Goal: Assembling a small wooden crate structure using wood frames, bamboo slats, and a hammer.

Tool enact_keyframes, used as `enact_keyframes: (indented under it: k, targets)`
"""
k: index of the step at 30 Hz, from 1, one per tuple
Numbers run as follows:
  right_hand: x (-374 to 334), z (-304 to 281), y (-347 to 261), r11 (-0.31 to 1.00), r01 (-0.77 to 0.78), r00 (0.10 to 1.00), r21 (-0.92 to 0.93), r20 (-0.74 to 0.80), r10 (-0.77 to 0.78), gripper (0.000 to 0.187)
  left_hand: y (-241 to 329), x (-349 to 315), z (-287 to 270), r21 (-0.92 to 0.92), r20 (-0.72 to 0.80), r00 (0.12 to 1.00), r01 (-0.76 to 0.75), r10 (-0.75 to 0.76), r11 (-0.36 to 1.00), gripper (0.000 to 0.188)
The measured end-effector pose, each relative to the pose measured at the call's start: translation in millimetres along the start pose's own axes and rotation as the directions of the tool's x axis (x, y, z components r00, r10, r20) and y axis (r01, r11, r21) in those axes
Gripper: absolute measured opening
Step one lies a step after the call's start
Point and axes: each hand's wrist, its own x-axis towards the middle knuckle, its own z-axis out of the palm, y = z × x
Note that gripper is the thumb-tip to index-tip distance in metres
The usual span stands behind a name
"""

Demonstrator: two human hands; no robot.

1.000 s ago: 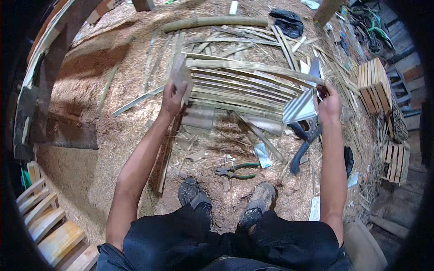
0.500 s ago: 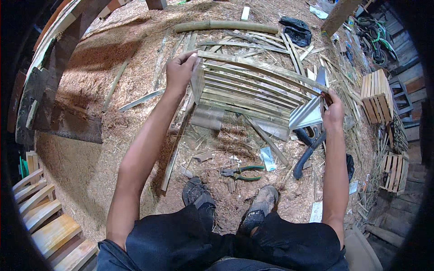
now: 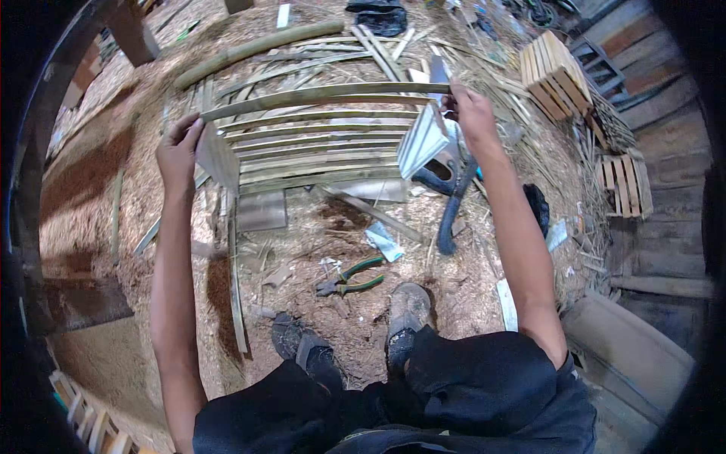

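Observation:
My left hand (image 3: 180,147) pinches the left end of a long bamboo strip (image 3: 325,92), and my right hand (image 3: 473,117) grips its right end. The strip spans the top edge of a slatted crate (image 3: 318,145) above the ground in front of me. Solid panels form the crate's two ends, with several thin slats running between them. Just past my right hand shows a handsaw's blade (image 3: 439,69). Below the crate's right end are a black saw handle (image 3: 437,178) and a dark curved tool handle (image 3: 448,227). Green-handled pliers (image 3: 352,283) lie near my feet.
A bamboo pole (image 3: 257,51) and loose strips lie beyond the crate on shavings-covered ground. Slatted crates (image 3: 556,76) stand at the right, near a black plastic bag (image 3: 535,208). Dark wooden posts (image 3: 134,34) rise at the far left.
The view has swung to the right, so the surroundings appear further left. The crate, tilted down at its right before, now looks nearly level. Both hands keep hold of the strip's ends.

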Motion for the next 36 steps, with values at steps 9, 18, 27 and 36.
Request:
enact_keyframes:
  k: [9,18,27,36]
  targets:
    - [-10,3,5,0.996,0.088,0.996,-0.021,-0.01,-0.088,0.019,-4,-7,-5,-0.06,-0.006,0.999,-0.044,0.044,0.997,0.021]
    - [-9,-17,11,0.986,-0.147,0.988,0.075,0.058,0.143,0.023,13,-9,4,-0.024,-0.009,0.996,0.089,-0.089,0.996,0.025]
    - [-18,-8,6,0.96,-0.262,0.965,0.1,0.018,0.262,0.023,10,-19,11,0.033,-0.119,0.989,0.094,-0.09,0.995,0.015]
    - [-3,-13,-11,0.938,-0.338,0.938,-0.075,0.05,0.342,0.018,25,-12,13,0.065,-0.08,0.94,0.338,-0.332,0.939,0.018]
